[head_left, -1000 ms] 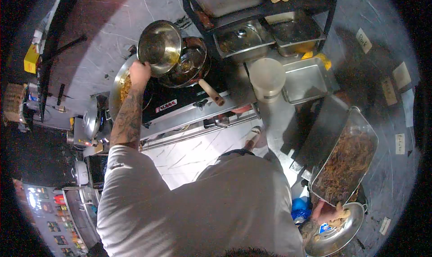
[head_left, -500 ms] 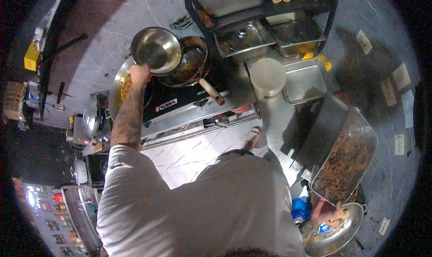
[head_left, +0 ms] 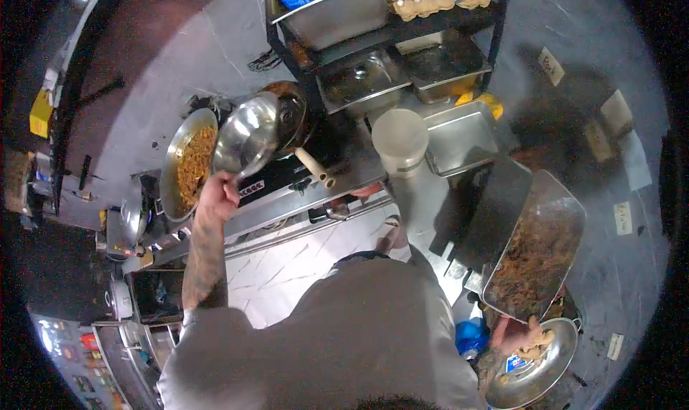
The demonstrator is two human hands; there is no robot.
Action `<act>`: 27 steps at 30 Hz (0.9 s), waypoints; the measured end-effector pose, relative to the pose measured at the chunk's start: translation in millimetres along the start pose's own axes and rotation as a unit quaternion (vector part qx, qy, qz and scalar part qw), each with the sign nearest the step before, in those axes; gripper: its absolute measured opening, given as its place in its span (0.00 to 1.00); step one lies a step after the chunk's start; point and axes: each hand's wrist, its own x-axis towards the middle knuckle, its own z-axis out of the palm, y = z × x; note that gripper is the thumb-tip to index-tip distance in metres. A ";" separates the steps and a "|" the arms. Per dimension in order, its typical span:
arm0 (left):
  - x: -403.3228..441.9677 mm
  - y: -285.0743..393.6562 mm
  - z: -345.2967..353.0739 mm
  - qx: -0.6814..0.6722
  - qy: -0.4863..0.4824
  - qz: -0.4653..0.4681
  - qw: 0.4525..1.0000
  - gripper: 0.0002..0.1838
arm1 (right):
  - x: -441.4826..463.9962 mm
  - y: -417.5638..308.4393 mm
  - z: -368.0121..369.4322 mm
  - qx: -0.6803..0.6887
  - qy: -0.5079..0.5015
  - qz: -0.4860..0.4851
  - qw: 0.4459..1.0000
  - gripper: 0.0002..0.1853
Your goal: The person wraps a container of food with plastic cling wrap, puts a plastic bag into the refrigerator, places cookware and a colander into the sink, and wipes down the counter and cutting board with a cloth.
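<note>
My left hand (head_left: 219,195) grips the rim of a shiny metal bowl (head_left: 246,139), which is tilted above the stove beside a wide pan of browned food (head_left: 192,167). Behind the bowl stands a dark pan (head_left: 291,116) with a light handle. At the lower right, my right hand (head_left: 518,336) is at the near end of a clear-walled tray of dark brown food (head_left: 538,252), its fingers partly hidden by the tray's edge. A round metal dish (head_left: 549,374) with a few tan pieces and a blue label lies below that hand.
A white bucket (head_left: 400,141) stands beside an empty metal tray (head_left: 463,141). Behind them a black rack holds metal containers (head_left: 366,83) and egg cartons (head_left: 438,0). A blue object (head_left: 470,338) is near my right forearm. Paper labels are on the grey surface at right.
My left hand has drawn the bowl back toward me and tilted it, uncovering more of the pan of food. The view has shifted. My right hand stays by the food tray.
</note>
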 end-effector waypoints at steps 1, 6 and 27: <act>-10.9 -12.2 5.4 0.003 -0.003 -0.026 1.000 0.07 | -0.8 -1.0 1.7 -0.050 0.013 -0.037 0.998 0.34; -44.1 -59.9 74.4 0.084 -0.063 -0.103 0.989 0.13 | 1.2 -10.6 2.3 0.083 -0.061 0.049 0.994 0.34; 293.3 -45.3 319.8 0.109 -0.173 0.138 0.969 0.11 | -82.1 14.1 -7.0 0.098 0.030 -0.059 0.993 0.33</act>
